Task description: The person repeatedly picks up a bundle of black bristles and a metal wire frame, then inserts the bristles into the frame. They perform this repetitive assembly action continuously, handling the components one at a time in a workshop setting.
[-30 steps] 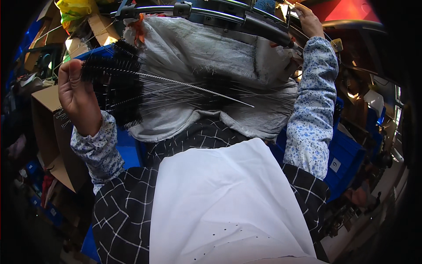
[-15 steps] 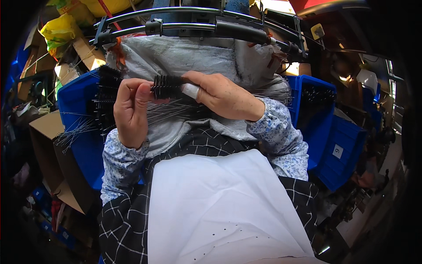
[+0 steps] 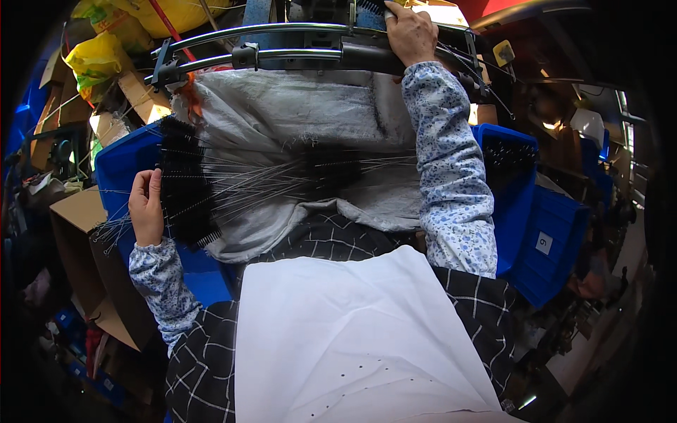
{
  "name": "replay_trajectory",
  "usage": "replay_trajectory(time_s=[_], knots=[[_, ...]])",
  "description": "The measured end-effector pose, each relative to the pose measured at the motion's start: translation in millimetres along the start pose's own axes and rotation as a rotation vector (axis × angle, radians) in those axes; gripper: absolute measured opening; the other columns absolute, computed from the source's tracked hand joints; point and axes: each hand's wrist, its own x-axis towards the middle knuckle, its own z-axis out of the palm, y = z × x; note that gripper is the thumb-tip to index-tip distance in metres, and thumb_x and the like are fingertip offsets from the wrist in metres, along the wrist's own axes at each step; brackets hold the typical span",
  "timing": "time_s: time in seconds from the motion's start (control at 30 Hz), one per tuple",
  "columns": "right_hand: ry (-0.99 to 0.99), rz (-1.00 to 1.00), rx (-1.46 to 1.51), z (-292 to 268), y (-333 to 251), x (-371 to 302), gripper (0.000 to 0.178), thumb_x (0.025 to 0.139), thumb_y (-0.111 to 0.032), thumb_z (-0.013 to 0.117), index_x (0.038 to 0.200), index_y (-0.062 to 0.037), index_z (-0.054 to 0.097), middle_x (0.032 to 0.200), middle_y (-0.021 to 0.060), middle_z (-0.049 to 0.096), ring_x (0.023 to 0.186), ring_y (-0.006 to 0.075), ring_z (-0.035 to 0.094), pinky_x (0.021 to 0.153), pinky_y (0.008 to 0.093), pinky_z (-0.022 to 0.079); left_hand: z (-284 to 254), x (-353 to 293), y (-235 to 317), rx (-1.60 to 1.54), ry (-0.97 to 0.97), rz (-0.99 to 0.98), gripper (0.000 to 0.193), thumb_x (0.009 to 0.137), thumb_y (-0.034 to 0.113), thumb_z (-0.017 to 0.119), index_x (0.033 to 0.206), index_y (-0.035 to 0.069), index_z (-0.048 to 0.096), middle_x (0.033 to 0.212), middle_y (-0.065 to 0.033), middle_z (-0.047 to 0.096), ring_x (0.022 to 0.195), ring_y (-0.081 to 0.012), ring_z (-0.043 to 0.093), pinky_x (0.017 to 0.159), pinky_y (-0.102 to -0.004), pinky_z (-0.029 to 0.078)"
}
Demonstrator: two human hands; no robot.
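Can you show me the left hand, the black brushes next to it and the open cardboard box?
Left hand (image 3: 147, 213): head view, middle of the hand.
Black brushes (image 3: 186, 187): head view, on their bristles.
Open cardboard box (image 3: 77, 209): head view, on its upper flap.

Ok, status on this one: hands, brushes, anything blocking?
Left hand at black brushes spread across grey cloth. Right hand up by metal rails, grip unclear. Right sleeve blocks some cloth from view.

A red pole (image 3: 168, 25) slants near a yellow bag (image 3: 97, 60)
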Motion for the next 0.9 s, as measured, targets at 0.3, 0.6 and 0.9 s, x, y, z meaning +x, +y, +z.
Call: replay_trajectory(time_s=[0.3, 0.6, 0.9], knots=[[-0.039, -0.015, 0.005, 13.2, 11.1, 6.3, 0.02, 0.076, -0.017, 0.044, 0.09, -0.0152, 0.058, 0.082, 0.0069, 0.058, 0.083, 0.0259, 0.051, 0.07, 0.042, 0.037, -33.1, 2.3, 24.4, -0.245, 0.418, 0.379, 0.019, 0.087, 0.017, 0.039, 0.089, -0.001, 0.045, 0.085, -0.0083, 0.05, 0.081, -0.0126, 0.047, 0.079, -0.0241, 0.035], [-0.009, -0.037, -0.104, 21.0, 27.9, 11.2, 0.031, 0.075, -0.019, 0.043, 0.105, -0.014, 0.051, 0.1, 0.0082, 0.052, 0.099, 0.0282, 0.042, 0.084, 0.0469, 0.03, -139.1, 3.9, 50.1, 1.065, 1.045, 0.838, 0.012, 0.077, 0.008, 0.052, 0.08, -0.002, 0.048, 0.083, -0.0132, 0.053, 0.072, -0.0239, 0.055, 0.064, -0.0315, 0.047], [-0.04, 0.166, 0.066, 1.3, 16.3, -5.9, 0.032, 0.07, -0.022, 0.053, 0.099, -0.0077, 0.052, 0.092, 0.0125, 0.055, 0.088, 0.0298, 0.051, 0.076, 0.0436, 0.037, -141.5, 2.5, 31.8, 1.232, 1.175, 0.725, 0.013, 0.07, 0.01, 0.062, 0.075, 0.0, 0.055, 0.077, -0.011, 0.056, 0.07, -0.0237, 0.057, 0.063, -0.0304, 0.046]])
